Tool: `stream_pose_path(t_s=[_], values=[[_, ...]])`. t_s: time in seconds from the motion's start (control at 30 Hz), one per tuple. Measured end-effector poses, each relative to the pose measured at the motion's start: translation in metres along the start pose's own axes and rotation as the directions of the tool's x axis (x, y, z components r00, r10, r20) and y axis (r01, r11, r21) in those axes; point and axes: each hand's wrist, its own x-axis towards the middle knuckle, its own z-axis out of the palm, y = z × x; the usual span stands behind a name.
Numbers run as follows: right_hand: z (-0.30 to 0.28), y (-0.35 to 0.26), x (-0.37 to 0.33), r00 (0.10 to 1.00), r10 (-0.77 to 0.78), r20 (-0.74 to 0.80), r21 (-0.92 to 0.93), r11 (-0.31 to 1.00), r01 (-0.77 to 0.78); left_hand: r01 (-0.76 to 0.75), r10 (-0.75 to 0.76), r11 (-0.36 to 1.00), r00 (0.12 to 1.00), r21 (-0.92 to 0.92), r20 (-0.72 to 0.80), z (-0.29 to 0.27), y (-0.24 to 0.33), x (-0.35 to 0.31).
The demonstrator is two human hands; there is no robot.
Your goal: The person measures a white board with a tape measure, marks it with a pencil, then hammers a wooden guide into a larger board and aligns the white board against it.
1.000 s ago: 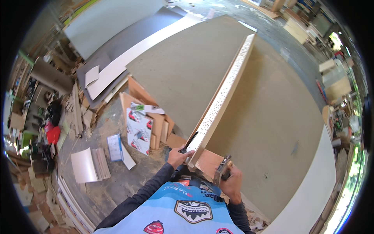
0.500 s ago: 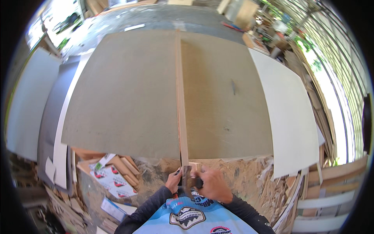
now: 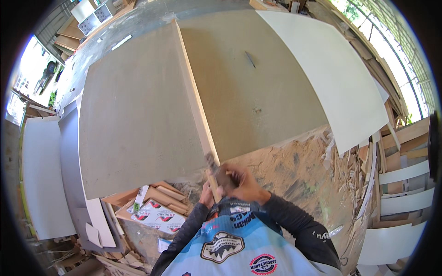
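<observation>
A long, narrow wooden strip [image 3: 195, 99] lies across the large grey-brown panel [image 3: 133, 110], its near end sticking out past the panel's front edge toward my body. My right hand [image 3: 246, 184] is closed around a brown wooden hand plane [image 3: 222, 175], blurred by motion, on the strip near that edge. Just below and to the left, my left hand [image 3: 207, 195] curls at the strip's near end; its fingers are partly hidden. A slim dark pencil-like stick [image 3: 250, 59] rests on the panel's right half.
White sheets flank the panel, one at the right [image 3: 334, 73] and another at the left [image 3: 46, 179]. Wood shavings [image 3: 285, 161] cover the ground in front. Board offcuts [image 3: 161, 198] lie at the front left, and scrap wood is heaped along the right.
The view has turned, so the panel and strip now slant. My right hand and the plane have moved forward along the strip to the panel's edge. My left hand stays near the strip's end.
</observation>
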Motion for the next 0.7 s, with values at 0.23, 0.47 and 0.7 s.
stream_pose_path(t_s=[0.23,0.47,0.7], values=[[-0.071,0.085,0.066,0.747,0.393,-0.536,0.354,0.908,-0.224,-0.070,0.073,0.997,0.991,0.029,-0.112,-0.023,-0.024,0.013],[-0.082,0.165,0.089,0.621,0.647,-0.442,0.690,0.688,-0.225,-0.073,0.082,0.996,0.984,0.060,-0.158,-0.025,-0.028,0.010],[-0.056,0.189,0.076,0.503,0.651,-0.569,0.584,0.750,-0.311,-0.096,0.119,0.981,0.984,0.171,-0.135,-0.037,-0.033,0.014]])
